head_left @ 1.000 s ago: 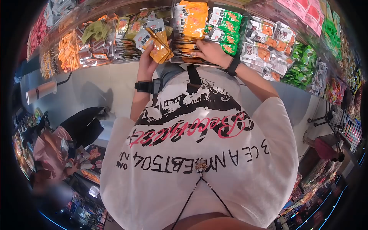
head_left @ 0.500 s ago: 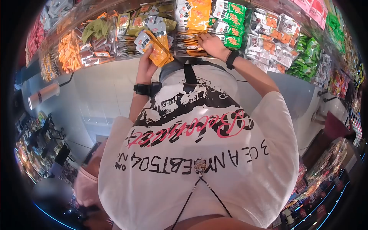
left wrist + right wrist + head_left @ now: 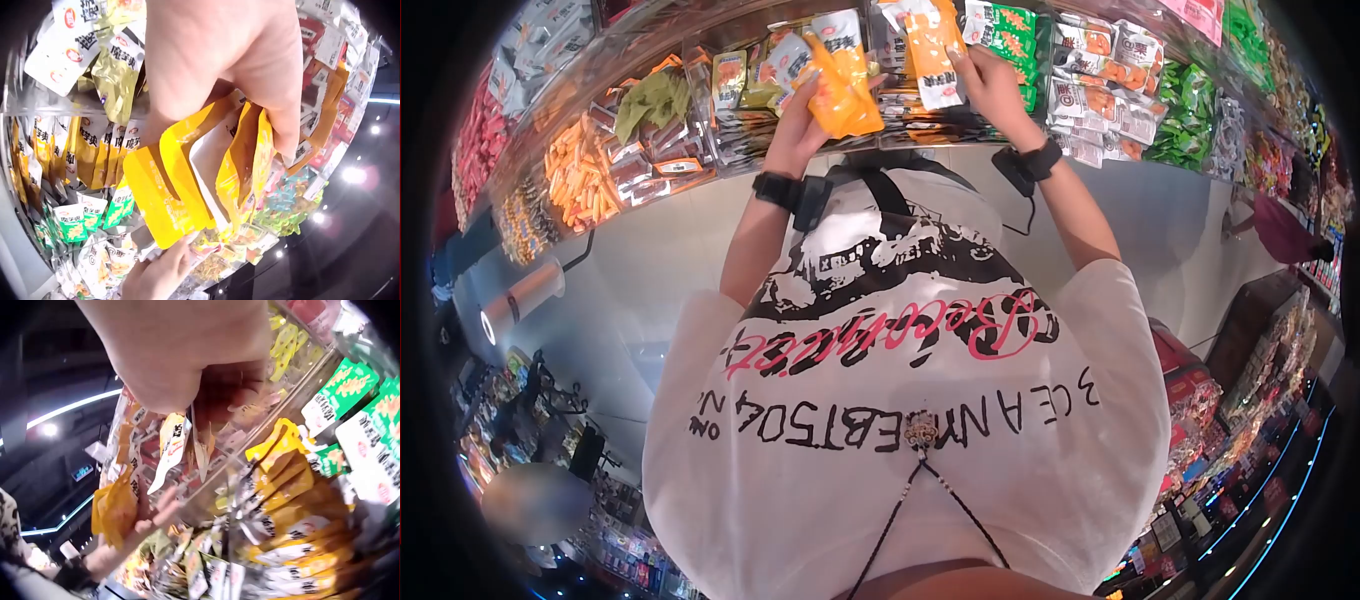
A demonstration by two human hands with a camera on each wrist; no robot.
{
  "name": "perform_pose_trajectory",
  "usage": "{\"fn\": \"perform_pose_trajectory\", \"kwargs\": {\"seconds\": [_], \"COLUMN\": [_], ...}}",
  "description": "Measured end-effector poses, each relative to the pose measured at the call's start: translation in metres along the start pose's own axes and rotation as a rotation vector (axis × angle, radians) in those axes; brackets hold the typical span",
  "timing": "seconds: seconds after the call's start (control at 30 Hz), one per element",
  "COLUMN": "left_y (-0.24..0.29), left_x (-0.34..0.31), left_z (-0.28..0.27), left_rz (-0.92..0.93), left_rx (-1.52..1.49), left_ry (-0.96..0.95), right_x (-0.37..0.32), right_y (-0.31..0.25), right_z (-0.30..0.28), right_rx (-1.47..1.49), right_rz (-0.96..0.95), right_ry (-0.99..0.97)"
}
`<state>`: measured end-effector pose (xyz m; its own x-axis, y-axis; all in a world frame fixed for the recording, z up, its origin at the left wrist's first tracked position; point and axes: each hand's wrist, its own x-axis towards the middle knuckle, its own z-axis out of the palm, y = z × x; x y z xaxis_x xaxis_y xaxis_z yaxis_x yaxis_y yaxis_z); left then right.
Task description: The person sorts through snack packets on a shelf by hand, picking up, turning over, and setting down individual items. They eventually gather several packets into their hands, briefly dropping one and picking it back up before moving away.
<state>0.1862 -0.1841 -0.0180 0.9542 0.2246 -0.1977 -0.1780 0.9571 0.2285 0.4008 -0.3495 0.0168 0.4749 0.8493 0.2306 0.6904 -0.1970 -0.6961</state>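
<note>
My left hand [image 3: 798, 128] grips a small stack of orange snack pouches [image 3: 847, 95], which fan apart below the fingers in the left wrist view. In my right hand [image 3: 998, 88], orange-and-white pouches [image 3: 935, 60] are pinched between thumb and fingers, held above a clear bin. The right wrist view shows two pouches [image 3: 172, 440] hanging from that hand, its fingers partly in shadow. Beneath it, orange pouches [image 3: 294, 525] stand packed in rows in the bin. Left-hand pouches [image 3: 119, 509] appear beyond, at the lower left of the right wrist view.
Green snack packets [image 3: 1012, 35] and white packets [image 3: 1105, 90] fill bins to the right. Left of the hands lie olive pouches [image 3: 745, 75] and orange stick-shaped snacks [image 3: 582, 170]. A roll [image 3: 520, 300] sticks out from the display front at left. Clear dividers separate the bins.
My right hand has risen from the row of orange pouches, now with pouches in its grip. The left hand's pouches have shifted slightly right and turned.
</note>
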Motion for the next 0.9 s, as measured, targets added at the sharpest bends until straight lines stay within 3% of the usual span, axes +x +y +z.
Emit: {"fn": "perform_pose_trajectory", "kwargs": {"seconds": [0.03, 0.1, 0.17, 0.23, 0.3, 0.37, 0.4, 0.43, 0.5, 0.57, 0.63, 0.7, 0.77, 0.83, 0.9], "left_y": [-0.001, -0.004, 0.0, 0.009, 0.013, 0.02, 0.02, 0.021, 0.022, 0.019, 0.017, 0.017, 0.024, 0.028, 0.031], "left_x": [0.008, 0.022, 0.032, 0.04, 0.038, 0.036, 0.036, 0.036, 0.029, 0.027, 0.03, 0.033, 0.032, 0.031, 0.028], "left_z": [0.0, -0.002, -0.008, -0.013, -0.02, -0.032, -0.036, -0.039, -0.038, -0.025, -0.019, -0.021, -0.022, -0.016, -0.005], "left_rz": [-0.008, 0.066, 0.049, 0.053, 0.071, 0.035, -0.008, -0.008, 0.028, 0.017, 0.006, 0.068, 0.072, 0.076, 0.133], "left_rx": [-0.003, 0.236, 0.26, 0.023, 0.084, 0.006, -0.173, -0.174, -0.018, 0.097, 0.215, 0.175, 0.191, 0.205, 0.276], "left_ry": [-0.004, 0.218, 0.158, 0.009, 0.019, -0.107, -0.277, -0.277, -0.054, 0.055, 0.159, 0.194, 0.235, 0.272, 0.316], "right_x": [0.005, 0.014, 0.019, 0.023, 0.025, 0.023, 0.021, 0.021, 0.023, 0.022, 0.022, 0.02, 0.007, -0.012, -0.045], "right_y": [-0.012, -0.026, -0.038, -0.048, -0.052, -0.048, -0.048, -0.048, -0.052, -0.06, -0.055, -0.046, -0.027, -0.005, 0.029], "right_z": [0.003, 0.016, 0.026, 0.027, 0.028, 0.035, 0.037, 0.04, 0.043, 0.042, 0.044, 0.034, 0.029, 0.026, 0.038], "right_rx": [0.042, 0.039, 0.032, 0.056, -0.016, -0.041, -0.043, -0.016, 0.014, -0.044, -0.066, 0.302, 0.398, 0.091, -0.14], "right_rz": [-0.002, -0.069, -0.048, 0.019, -0.02, 0.058, 0.063, 0.15, 0.234, 0.036, -0.002, 0.194, 0.273, 0.293, 0.073], "right_ry": [0.038, 0.046, 0.002, -0.041, -0.049, -0.049, -0.049, -0.05, -0.055, -0.089, -0.079, -0.299, -0.278, -0.341, -0.334]}}
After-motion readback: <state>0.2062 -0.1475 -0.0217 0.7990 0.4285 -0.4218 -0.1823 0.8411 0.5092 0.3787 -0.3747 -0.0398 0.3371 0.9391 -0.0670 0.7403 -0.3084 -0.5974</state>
